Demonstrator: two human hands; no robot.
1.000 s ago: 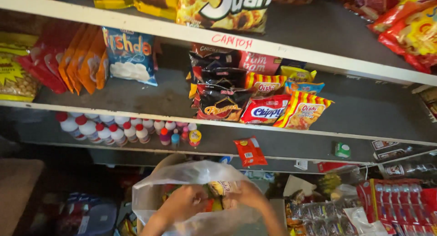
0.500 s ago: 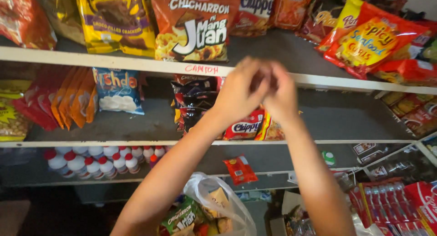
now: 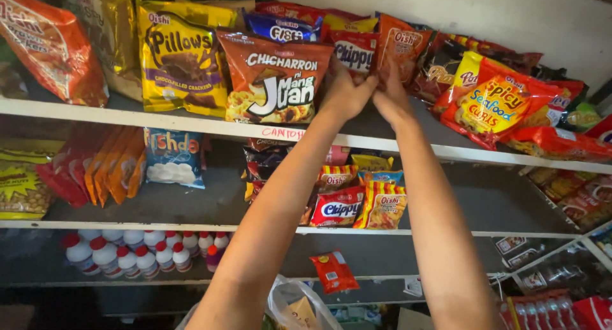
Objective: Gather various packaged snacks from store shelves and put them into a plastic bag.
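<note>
Two bare hands, the left hand (image 3: 344,91) and the right hand (image 3: 390,95), are raised at the top white shelf board (image 3: 191,123). Three white shelf boards run across the rack. About a dozen small white plastic bottles with red caps (image 3: 127,253) crowd the left end of the lowest shelf. One blue-and-white snack bag (image 3: 173,158) stands on the middle shelf. One clear plastic bag (image 3: 299,301) shows at the bottom edge

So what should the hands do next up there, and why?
Probably ease the red snack bag back into the top-shelf row and let go. The left hand and right hand are both pressed against packets there, between the brown chip bag and the orange bag, where it seems to belong.
</note>
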